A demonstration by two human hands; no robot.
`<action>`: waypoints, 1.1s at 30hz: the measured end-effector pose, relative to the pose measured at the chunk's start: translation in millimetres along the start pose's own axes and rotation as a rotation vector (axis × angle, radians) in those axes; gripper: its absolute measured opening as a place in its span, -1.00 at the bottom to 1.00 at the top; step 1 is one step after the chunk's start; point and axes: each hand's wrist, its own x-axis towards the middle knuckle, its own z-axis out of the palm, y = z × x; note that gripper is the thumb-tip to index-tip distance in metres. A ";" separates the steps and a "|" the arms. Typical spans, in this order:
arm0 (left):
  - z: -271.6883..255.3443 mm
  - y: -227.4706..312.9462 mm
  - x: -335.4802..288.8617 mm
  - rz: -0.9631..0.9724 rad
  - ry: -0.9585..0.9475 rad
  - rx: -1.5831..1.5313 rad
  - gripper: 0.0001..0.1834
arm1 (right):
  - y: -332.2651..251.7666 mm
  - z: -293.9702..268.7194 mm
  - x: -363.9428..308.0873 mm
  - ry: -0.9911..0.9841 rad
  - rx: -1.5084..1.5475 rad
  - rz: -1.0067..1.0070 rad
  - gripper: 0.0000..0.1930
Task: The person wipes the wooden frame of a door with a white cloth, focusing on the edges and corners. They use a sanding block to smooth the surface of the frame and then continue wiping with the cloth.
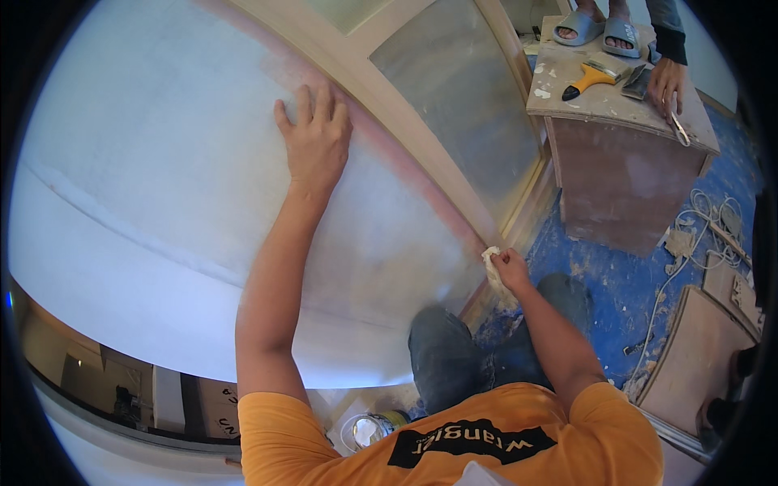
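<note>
My left hand point(314, 134) lies with its fingers spread on a broad white wall panel point(186, 138), close to the pinkish strip along the panel's edge. That edge meets a pale wooden frame point(429, 134) set with greyish panes. Lower down and to the right, my right hand point(514, 270) pinches a crumpled off-white rag point(491, 257). The rag is at the bottom corner, where the panel's edge and the wooden frame come together; whether it presses on the surface I cannot tell.
Another person stands in grey slides point(579, 28) on a wooden box point(632, 174), one hand point(668, 83) reaching down to a metal tool. A yellow-handled paintbrush point(594, 77) lies there. Blue floor covering point(600, 275), a white cable point(671, 279), wood pieces point(689, 352) and a paint can point(369, 429) surround me.
</note>
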 end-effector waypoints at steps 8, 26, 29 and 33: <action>2.7 -4.7 22.8 -0.144 0.212 -0.004 -0.66 | 4.8 -3.3 0.2 0.001 0.033 -0.014 -0.63; 4.3 -34.2 16.9 -0.133 0.078 -0.148 -0.49 | 3.0 7.8 -2.2 -0.016 0.090 -0.013 -0.67; -4.6 -36.4 42.4 -0.241 0.196 -0.054 -0.56 | 2.8 10.4 -0.6 -0.023 0.121 -0.023 -0.67; 6.7 -24.2 36.9 0.020 0.110 -0.059 -0.53 | 11.7 5.5 12.9 -0.002 0.140 0.029 -0.68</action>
